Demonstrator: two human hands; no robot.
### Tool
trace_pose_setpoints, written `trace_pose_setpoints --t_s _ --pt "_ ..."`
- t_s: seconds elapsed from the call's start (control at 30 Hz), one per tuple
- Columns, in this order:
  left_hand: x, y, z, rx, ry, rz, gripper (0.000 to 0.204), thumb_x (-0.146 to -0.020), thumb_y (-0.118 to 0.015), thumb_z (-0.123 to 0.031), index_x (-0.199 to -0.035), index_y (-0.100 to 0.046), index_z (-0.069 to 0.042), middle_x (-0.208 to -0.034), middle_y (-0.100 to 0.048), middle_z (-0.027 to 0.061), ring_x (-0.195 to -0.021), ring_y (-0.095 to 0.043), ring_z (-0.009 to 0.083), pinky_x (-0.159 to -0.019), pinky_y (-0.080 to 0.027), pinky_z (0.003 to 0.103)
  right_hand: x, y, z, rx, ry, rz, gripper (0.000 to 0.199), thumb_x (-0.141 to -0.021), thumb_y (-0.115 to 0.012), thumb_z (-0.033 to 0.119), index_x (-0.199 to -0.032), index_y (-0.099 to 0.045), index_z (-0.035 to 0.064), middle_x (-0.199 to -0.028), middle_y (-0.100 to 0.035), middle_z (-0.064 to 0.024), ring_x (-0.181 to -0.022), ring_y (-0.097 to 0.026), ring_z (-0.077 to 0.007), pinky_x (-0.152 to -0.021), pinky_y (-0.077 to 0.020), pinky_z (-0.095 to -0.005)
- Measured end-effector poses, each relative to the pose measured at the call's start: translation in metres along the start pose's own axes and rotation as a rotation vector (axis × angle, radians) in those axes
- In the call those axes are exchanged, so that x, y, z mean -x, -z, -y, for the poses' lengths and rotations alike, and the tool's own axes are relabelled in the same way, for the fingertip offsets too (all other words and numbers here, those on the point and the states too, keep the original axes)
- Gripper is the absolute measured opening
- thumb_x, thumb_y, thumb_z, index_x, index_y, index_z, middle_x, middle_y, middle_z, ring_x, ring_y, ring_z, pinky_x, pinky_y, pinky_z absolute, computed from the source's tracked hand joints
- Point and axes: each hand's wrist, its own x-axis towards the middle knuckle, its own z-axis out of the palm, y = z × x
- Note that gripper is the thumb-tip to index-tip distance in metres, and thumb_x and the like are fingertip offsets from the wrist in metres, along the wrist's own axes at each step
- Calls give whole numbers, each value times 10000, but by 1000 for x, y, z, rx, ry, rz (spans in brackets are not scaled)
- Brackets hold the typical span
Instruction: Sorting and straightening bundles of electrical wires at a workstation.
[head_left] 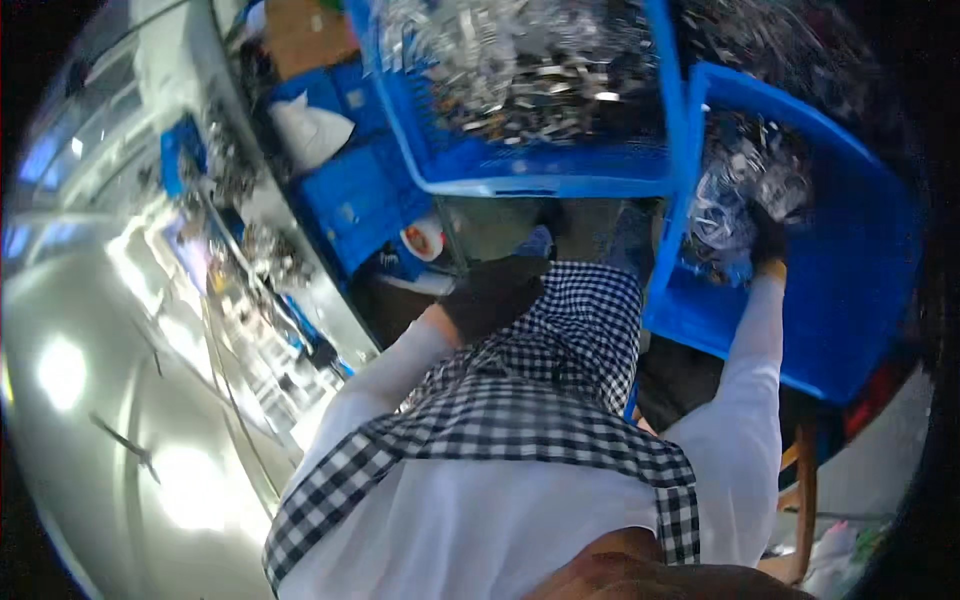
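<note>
My left hand (494, 298), in a dark glove, lies over the checked apron (590, 305) at my lap, with its fingers stretched out and nothing visible in them. My right hand (768, 240), also in a dark glove, reaches into the blue bin (850, 250) on the right. It touches a heap of shiny metal pieces (735, 190) there. Its fingers are blurred and partly hidden, so I cannot make out whether they grip a piece.
A larger blue crate (550, 186) full of silvery metal pieces stands ahead. Left of it are stacked blue crates (360, 200), a white bag (312, 130) and a round container (424, 238). A metal worktable (290, 240) with scattered parts runs along the left. A wooden chair leg (806, 490) shows at lower right.
</note>
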Motion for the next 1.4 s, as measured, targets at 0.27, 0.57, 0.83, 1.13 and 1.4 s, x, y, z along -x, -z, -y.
trace_pose_setpoints --t_s 0.27,0.57,0.83,1.13,1.4 --pt "15 28 4 465 208 -146 369 -970 -585 -262 -1276 -616 -59 -1113 -697 223 -996 -684 399 -884 -551 493 37 19 40 -175 -116 64 407 -989 -587 241 -1326 -646 22 -1335 -645 -112 -1193 -608 -220 -1042 -466 -376" --pt "31 11 30 510 185 -178 362 -972 -582 -207 -1289 -595 -32 -1199 -662 229 -1098 -644 399 -943 -524 474 96 54 96 374 53 20 399 -992 -495 173 -1325 -647 16 -1348 -644 -129 -1234 -604 -248 -1075 -461 -378" --pt "23 12 28 378 190 -5 356 -1000 -533 -126 -1333 -578 -9 -1309 -614 234 -1211 -593 406 -1038 -487 473 146 17 150 -33 -111 -78 393 -968 -597 218 -1309 -649 28 -1305 -666 -112 -1207 -609 -237 -1078 -449 -377" --pt "-124 48 -76 684 -166 -182 363 -937 -621 -173 -1269 -591 -26 -1164 -661 226 -1097 -637 398 -906 -516 479 143 74 97 -300 -155 -101 303 -963 -584 167 -1219 -682 39 -1193 -705 -113 -1083 -667 -239 -976 -525 -382" --pt "-372 -53 -111 681 443 -184 970 -775 -779 -486 -1548 -361 -74 -1561 -383 256 -1420 -413 389 -1158 -365 451 120 43 74 -258 -236 -176 333 -924 -674 225 -1230 -729 107 -1278 -696 -92 -1183 -636 -241 -1069 -445 -380"
